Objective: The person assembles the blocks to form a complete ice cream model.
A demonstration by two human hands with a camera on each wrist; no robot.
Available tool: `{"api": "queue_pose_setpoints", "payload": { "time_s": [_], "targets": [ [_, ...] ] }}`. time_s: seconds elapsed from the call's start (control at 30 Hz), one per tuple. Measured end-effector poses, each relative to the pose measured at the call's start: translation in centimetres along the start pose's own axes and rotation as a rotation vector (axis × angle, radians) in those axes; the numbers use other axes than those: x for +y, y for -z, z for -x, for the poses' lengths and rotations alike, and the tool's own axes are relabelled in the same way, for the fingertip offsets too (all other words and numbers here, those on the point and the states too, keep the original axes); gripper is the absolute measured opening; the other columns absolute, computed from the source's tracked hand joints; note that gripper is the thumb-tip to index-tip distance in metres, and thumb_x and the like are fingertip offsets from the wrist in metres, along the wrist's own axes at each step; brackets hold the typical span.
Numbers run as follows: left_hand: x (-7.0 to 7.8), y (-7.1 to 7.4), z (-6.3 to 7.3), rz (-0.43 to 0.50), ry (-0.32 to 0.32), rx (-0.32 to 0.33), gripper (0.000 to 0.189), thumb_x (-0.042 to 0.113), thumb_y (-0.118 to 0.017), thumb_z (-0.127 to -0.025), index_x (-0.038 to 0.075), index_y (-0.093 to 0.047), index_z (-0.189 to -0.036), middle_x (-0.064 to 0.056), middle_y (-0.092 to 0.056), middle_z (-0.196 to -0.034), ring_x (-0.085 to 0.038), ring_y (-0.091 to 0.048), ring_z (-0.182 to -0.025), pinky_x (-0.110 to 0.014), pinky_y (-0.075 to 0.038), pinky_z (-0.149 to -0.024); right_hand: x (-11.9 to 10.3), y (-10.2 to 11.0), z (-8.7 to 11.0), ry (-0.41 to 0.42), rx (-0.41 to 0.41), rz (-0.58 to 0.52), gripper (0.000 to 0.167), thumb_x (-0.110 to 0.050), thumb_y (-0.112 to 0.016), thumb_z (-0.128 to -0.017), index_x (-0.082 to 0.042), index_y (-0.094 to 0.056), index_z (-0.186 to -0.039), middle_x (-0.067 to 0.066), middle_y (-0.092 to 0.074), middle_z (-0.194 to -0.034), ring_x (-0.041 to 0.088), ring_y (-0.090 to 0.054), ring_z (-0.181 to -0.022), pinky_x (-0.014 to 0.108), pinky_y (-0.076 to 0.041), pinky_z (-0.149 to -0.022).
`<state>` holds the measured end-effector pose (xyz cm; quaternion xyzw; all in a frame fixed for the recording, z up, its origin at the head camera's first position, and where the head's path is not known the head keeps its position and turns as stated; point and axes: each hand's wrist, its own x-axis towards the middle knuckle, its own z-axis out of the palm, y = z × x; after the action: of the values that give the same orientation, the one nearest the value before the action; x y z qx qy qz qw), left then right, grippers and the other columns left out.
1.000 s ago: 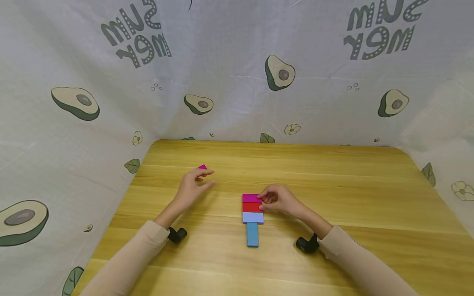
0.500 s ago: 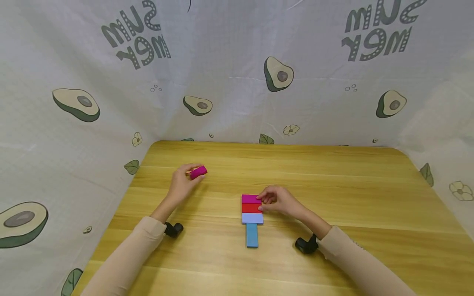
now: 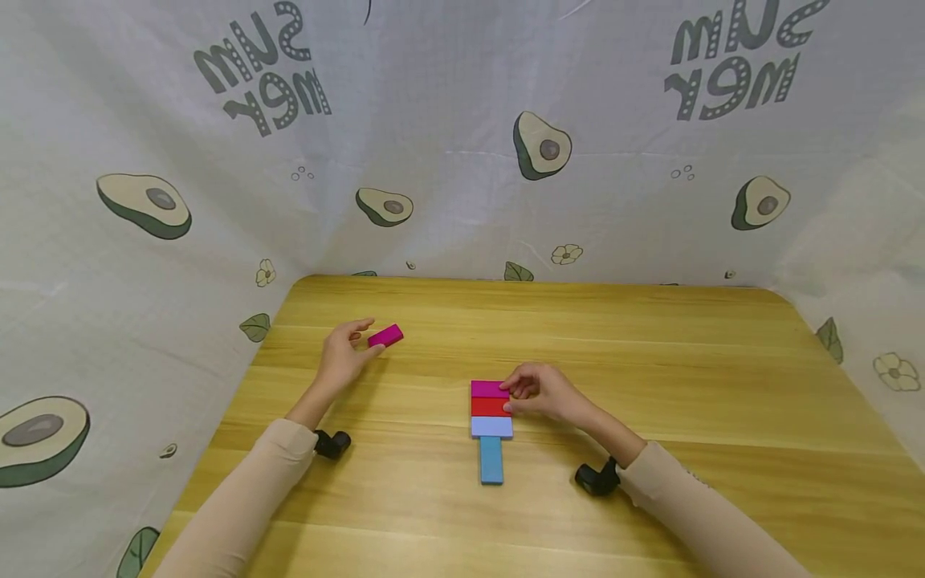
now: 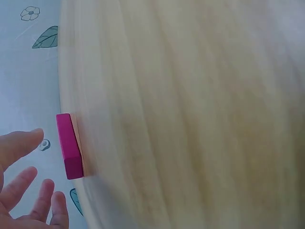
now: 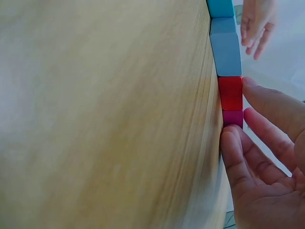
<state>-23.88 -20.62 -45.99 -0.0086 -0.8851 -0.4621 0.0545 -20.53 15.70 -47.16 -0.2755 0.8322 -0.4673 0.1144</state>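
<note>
My left hand (image 3: 342,353) is at the table's far left, fingers spread beside a loose magenta block (image 3: 386,335). In the left wrist view, a gap shows between the fingers and that block (image 4: 69,145). My right hand (image 3: 545,390) rests at the right end of a row of flat blocks. Its thumb touches the red block (image 5: 231,93) and its other fingertips lie against the row's magenta block (image 5: 233,118). Below the red block (image 3: 488,407) lies a lavender block (image 3: 491,427), and a blue block (image 3: 491,461) extends lengthwise toward me.
The wooden table (image 3: 650,345) has a patterned cloth (image 3: 448,104) behind it and at its sides. Black wrist cameras, one on the left (image 3: 333,444) and one on the right (image 3: 597,479), stick out from the sleeves.
My left hand reached the loose magenta block, held it half a second ago, and has since drawn back left, leaving it angled on the table. The right hand has kept its place.
</note>
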Motion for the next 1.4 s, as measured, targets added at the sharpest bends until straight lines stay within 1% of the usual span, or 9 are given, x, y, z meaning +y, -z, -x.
{"api": "queue_pose_setpoints", "payload": {
  "time_s": [0.2,0.37,0.5,0.7,1.0,1.13,1.4],
  "targets": [
    [-0.3,0.2,-0.3,-0.006,0.033,-0.024,0.05,0.003,-0.077,-0.087,-0.005,-0.059,-0.134,-0.028,-0.056,-0.134,-0.044,-0.055,-0.121,-0.047,-0.047,-0.103,0.0,-0.1,0.1,-0.01,0.003,0.0,0.023,-0.002,-0.081,-0.082,0.004,-0.072,-0.102,0.009,-0.068,-0.092,0.016,-0.06,-0.08,0.024,-0.056,-0.073],
    [-0.6,0.2,-0.5,0.014,0.064,-0.042,0.049,0.002,-0.077,-0.087,-0.006,-0.06,-0.133,-0.027,-0.057,-0.134,-0.043,-0.056,-0.121,-0.047,-0.048,-0.102,0.2,-0.2,0.1,0.011,0.007,-0.002,0.023,-0.001,-0.081,-0.082,0.006,-0.072,-0.101,0.011,-0.068,-0.092,0.016,-0.061,-0.079,0.025,-0.056,-0.072],
    [-0.7,0.1,-0.5,0.026,0.071,-0.051,0.048,-0.001,-0.076,-0.086,-0.007,-0.06,-0.131,-0.028,-0.057,-0.132,-0.042,-0.057,-0.12,-0.046,-0.049,-0.101,0.1,-0.1,0.1,0.008,0.006,-0.012,0.023,-0.001,-0.081,-0.081,0.006,-0.071,-0.101,0.012,-0.067,-0.092,0.017,-0.06,-0.079,0.025,-0.056,-0.072],
    [-0.9,0.0,-0.5,0.021,0.08,-0.054,0.046,-0.001,-0.076,-0.086,-0.01,-0.061,-0.129,-0.028,-0.059,-0.131,-0.04,-0.058,-0.119,-0.044,-0.049,-0.1,0.1,-0.1,0.0,-0.019,-0.001,-0.018,0.024,-0.002,-0.081,-0.082,0.004,-0.072,-0.103,0.009,-0.067,-0.094,0.017,-0.06,-0.081,0.024,-0.056,-0.074],
    [-0.9,0.0,-0.4,0.022,0.109,-0.051,0.043,-0.001,-0.075,-0.087,-0.011,-0.062,-0.127,-0.029,-0.059,-0.13,-0.038,-0.061,-0.115,-0.042,-0.051,-0.098,0.2,0.0,0.1,-0.017,-0.005,-0.026,0.024,-0.003,-0.081,-0.082,0.004,-0.072,-0.104,0.009,-0.067,-0.094,0.019,-0.061,-0.081,0.025,-0.056,-0.074],
    [-1.0,0.0,-0.5,0.006,0.114,-0.049,0.04,-0.001,-0.074,-0.089,-0.011,-0.062,-0.126,-0.029,-0.06,-0.126,-0.038,-0.062,-0.113,-0.04,-0.052,-0.096,0.2,0.0,0.1,-0.016,-0.006,-0.029,0.024,-0.003,-0.081,-0.082,0.004,-0.072,-0.103,0.009,-0.067,-0.093,0.019,-0.061,-0.081,0.025,-0.056,-0.074],
    [-1.2,0.0,-0.7,-0.045,0.092,-0.057,0.035,0.002,-0.072,-0.091,-0.01,-0.065,-0.123,-0.028,-0.063,-0.122,-0.037,-0.064,-0.109,-0.041,-0.054,-0.094,0.2,0.0,0.1,-0.021,-0.006,-0.029,0.024,-0.003,-0.081,-0.082,0.004,-0.072,-0.104,0.009,-0.067,-0.092,0.02,-0.06,-0.082,0.025,-0.056,-0.074]
  ]
}}
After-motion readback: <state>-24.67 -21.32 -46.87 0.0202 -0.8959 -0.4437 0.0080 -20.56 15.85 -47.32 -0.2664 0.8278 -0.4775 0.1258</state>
